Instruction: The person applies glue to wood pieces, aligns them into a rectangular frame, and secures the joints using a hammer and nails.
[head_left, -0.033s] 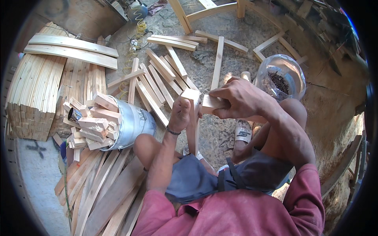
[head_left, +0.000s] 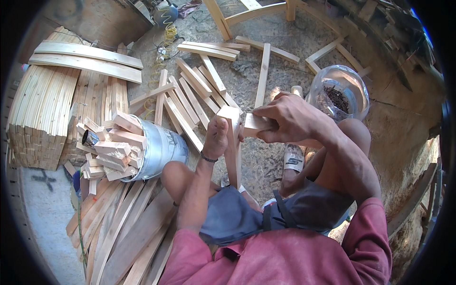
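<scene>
Above my knees, my left hand is closed round the upper end of a wooden bar, which stands roughly upright with its end face up. My right hand grips a second wooden piece from above, its near end beside the bar's right face. I cannot tell whether the two pieces touch. Part of this second piece shows below my right wrist; the rest is hidden by the hand and forearm.
To the left stands a bucket full of wood offcuts, beside stacked boards. Wooden bars lie spread on the floor ahead. A clear container with small dark pieces, perhaps nails or screws, sits at right. Long planks lie at lower left.
The upper end of the bar in my left hand has shifted slightly left. My right hand and its wooden piece look nearly unmoved.
</scene>
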The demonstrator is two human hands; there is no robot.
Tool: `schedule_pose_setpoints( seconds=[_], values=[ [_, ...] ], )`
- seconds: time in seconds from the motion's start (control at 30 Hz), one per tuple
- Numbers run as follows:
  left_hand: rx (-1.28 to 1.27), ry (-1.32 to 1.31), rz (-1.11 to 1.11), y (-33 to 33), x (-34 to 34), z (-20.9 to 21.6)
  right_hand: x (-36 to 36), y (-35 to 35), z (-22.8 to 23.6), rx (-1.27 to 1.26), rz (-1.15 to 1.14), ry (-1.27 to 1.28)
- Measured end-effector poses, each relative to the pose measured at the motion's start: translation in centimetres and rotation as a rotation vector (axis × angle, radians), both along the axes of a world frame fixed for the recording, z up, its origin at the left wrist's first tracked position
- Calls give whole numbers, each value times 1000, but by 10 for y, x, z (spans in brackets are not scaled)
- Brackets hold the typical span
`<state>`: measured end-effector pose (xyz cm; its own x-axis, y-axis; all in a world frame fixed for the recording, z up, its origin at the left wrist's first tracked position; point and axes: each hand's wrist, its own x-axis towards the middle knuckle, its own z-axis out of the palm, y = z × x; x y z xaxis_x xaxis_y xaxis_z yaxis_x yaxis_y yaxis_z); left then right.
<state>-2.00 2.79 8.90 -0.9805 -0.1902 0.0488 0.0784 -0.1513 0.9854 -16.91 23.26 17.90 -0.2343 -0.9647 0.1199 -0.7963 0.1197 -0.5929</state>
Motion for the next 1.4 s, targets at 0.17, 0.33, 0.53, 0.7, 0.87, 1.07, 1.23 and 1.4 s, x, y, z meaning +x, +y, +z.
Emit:
schedule_pose_setpoints(
  seconds=[0.17,0.33,0.53,0.7,0.87,1.07,1.23,1.4],
  values=[
    [-22,0,-8,3,-2,-1,-1,3,1,33,-7,15],
    [-137,-37,-93,4,-2,2,-2,0,-5,-12,-4,30],
    [-144,-93,-197,1,3,8,3,2,-9,-27,-9,17],
    [-176,-90,-209,1,7,10,2,2,-14,-47,8,25],
    [-188,-114,-221,-1,10,17,4,4,-8,-43,23,20],
    [-298,-32,-228,1,14,22,8,5,-7,-75,34,12],
    [-202,-112,-231,3,14,28,8,8,-4,-67,33,47],
    [-305,-3,-227,0,5,42,0,7,1,-146,56,-29]
  ],
)
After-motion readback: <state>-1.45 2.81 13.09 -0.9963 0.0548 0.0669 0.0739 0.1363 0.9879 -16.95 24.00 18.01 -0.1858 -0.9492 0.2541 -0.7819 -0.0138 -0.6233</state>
